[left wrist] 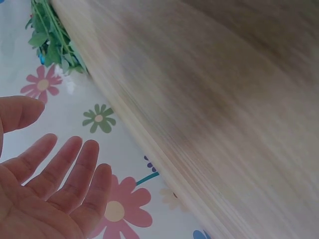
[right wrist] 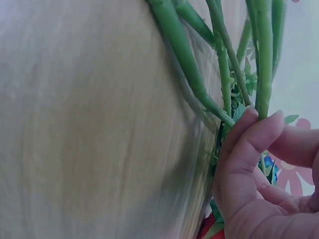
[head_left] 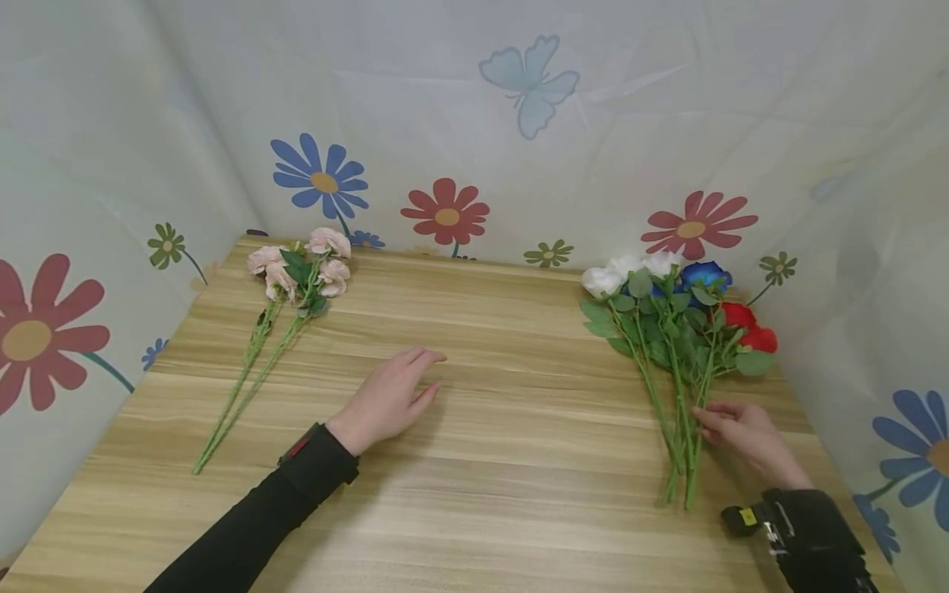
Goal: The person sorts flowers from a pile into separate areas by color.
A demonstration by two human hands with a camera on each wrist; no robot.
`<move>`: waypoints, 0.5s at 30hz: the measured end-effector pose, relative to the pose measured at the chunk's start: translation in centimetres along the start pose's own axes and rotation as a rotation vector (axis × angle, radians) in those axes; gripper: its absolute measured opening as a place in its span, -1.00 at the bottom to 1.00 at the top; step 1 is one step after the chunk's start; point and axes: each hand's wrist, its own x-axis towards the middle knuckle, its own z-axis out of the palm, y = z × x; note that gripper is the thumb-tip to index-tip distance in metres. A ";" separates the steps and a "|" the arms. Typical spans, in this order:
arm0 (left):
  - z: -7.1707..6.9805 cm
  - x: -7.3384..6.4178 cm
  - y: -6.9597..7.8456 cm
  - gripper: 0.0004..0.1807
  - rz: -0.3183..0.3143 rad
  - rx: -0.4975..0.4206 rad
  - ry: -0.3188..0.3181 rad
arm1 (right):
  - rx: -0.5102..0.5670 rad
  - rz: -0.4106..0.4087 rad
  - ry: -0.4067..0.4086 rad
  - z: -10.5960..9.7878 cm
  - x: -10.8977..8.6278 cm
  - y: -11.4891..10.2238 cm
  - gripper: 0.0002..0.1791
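Note:
My right hand (head_left: 749, 436) pinches a green flower stem (right wrist: 264, 55) between thumb and fingers, at the right side of a bunch. That bunch holds white flowers (head_left: 604, 282), blue flowers (head_left: 708, 276) and red flowers (head_left: 759, 339) with green leaves, their stems pointing toward me. Which bloom the pinched stem bears cannot be made out for certain. My left hand (head_left: 385, 399) is over the middle of the table with its fingers loosely extended and nothing in it. In the left wrist view, the same hand (left wrist: 55, 194) shows its palm and spread fingers.
Pink flowers (head_left: 329, 276) on long stems lie at the left of the wooden table (head_left: 489, 511). A pale cloth (head_left: 415, 82) printed with flowers and a butterfly hangs behind the table and along both sides.

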 end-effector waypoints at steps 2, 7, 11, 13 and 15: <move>0.1 0.0 0.0 -0.60 0.000 0.002 -0.001 | -0.002 -0.004 0.011 0.1 0.0 0.0 -0.28; 0.2 0.0 0.0 -0.60 0.003 0.006 0.000 | 0.015 -0.025 0.039 0.3 -0.1 0.1 -0.32; 0.2 0.1 0.0 -0.60 0.010 0.008 -0.001 | 0.048 -0.040 0.047 0.3 -0.1 0.1 -0.38; 0.2 0.1 0.0 -0.60 0.014 0.006 0.000 | 0.056 -0.047 0.056 0.4 -0.2 0.0 -0.41; 0.2 0.1 0.0 -0.60 0.017 0.006 -0.001 | 0.058 -0.053 0.075 0.5 -0.3 -0.2 -0.45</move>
